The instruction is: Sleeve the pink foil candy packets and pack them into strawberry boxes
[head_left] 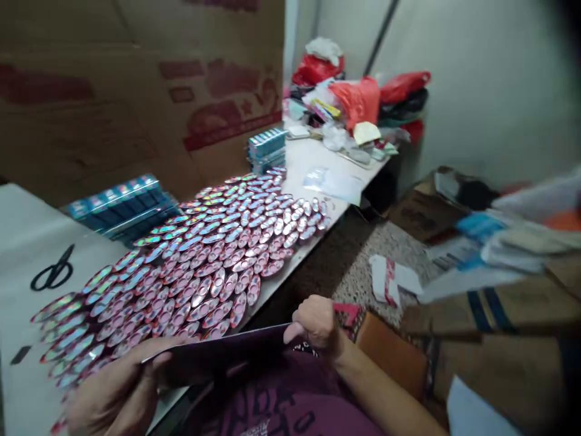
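Between my two hands a thin flat dark sheet, perhaps card, is held nearly edge-on in front of my purple shirt. My left hand pinches its left end, thumb on the near face. The right hand closes round the opposite end with curled fingers. What is on the sheet's face cannot be made out. Just beyond it, many shiny pink and silver leaf-shaped pieces lie in dense overlapping rows over the white table.
Black scissors lie at the table's left. Blue packs and a smaller blue stack stand against a big cardboard box. Red bags pile up at the far end. Cartons and papers crowd the floor on the right.
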`<state>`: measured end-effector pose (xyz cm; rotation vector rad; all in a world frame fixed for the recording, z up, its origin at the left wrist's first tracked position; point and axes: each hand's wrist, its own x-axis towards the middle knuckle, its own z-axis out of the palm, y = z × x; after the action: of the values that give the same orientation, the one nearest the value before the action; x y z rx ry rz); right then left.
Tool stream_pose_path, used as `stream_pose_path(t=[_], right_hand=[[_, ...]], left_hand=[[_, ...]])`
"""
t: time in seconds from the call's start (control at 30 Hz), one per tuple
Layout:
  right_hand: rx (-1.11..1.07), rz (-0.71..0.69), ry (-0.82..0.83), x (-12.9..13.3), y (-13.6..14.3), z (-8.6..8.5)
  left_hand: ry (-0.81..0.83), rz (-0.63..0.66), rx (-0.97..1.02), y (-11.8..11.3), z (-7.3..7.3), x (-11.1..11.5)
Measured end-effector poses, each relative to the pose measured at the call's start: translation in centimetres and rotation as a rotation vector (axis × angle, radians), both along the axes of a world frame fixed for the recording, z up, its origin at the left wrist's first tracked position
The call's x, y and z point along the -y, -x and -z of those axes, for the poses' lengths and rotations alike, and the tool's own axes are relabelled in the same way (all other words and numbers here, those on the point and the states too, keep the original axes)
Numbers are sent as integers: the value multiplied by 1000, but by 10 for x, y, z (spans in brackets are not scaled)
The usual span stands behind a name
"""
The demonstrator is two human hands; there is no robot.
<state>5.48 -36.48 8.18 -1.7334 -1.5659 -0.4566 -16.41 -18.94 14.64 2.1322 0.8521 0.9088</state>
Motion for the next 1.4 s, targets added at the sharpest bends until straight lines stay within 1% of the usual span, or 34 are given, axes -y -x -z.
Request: stream_pose_path(t=[0.1, 0.17, 0.23, 0.27, 0.33, 0.4, 0.43, 0.5, 0.53, 0.63, 0.7, 0.8, 0.93, 0.97, 1.03, 1.13, 1.2, 1.27, 1.33, 1.4], right_hand=[[37, -156, 75, -23, -76, -4], [28, -274, 163, -39, -129, -6], [-57, -413, 288, -52, -176, -7], [-145, -478, 370, -57, -197, -7], [-399, -581, 571, -64, -231, -3], [-679, -632, 767, -67, -253, 6], [-793, -629, 833, -68, -261, 12], [-946, -594, 880, -67, -267, 30], [-987, -562, 864, -66, -267, 39], [-1032, -461, 747, -59, -261, 69], [-1042, -435, 694, -47, -257, 87], [-1074, -444, 674, -15, -259, 112], [-1169, -444, 577, 45, -268, 141], [-1188, -441, 543, 60, -270, 145], [-1188, -461, 492, 86, -271, 147], [-1133, -560, 461, 111, -267, 140], [-1095, -603, 416, 121, -264, 135], [-1053, -622, 376, 129, -262, 133], [-1005, -638, 355, 136, -263, 136], [-964, -644, 326, 142, -267, 141]], left_hand=[[169, -88, 63, -39, 21, 15], [357, -203, 124, -75, 37, 27], [541, -357, 236, -113, 52, 38], [615, -431, 298, -130, 58, 42], [723, -561, 394, -157, 70, 50], [799, -663, 450, -171, 81, 58], [833, -704, 470, -174, 87, 62], [891, -768, 510, -175, 100, 71], [916, -784, 530, -174, 106, 76], [943, -814, 578, -167, 126, 92], [962, -809, 606, -164, 137, 109], [955, -788, 651, -166, 153, 146], [821, -765, 709, -177, 174, 207], [797, -745, 715, -180, 177, 222], [778, -680, 694, -182, 179, 248], [730, -591, 548, -179, 172, 277], [643, -583, 432, -176, 164, 290], [528, -611, 374, -175, 158, 301], [414, -643, 352, -178, 156, 311], [318, -644, 343, -185, 158, 318]])
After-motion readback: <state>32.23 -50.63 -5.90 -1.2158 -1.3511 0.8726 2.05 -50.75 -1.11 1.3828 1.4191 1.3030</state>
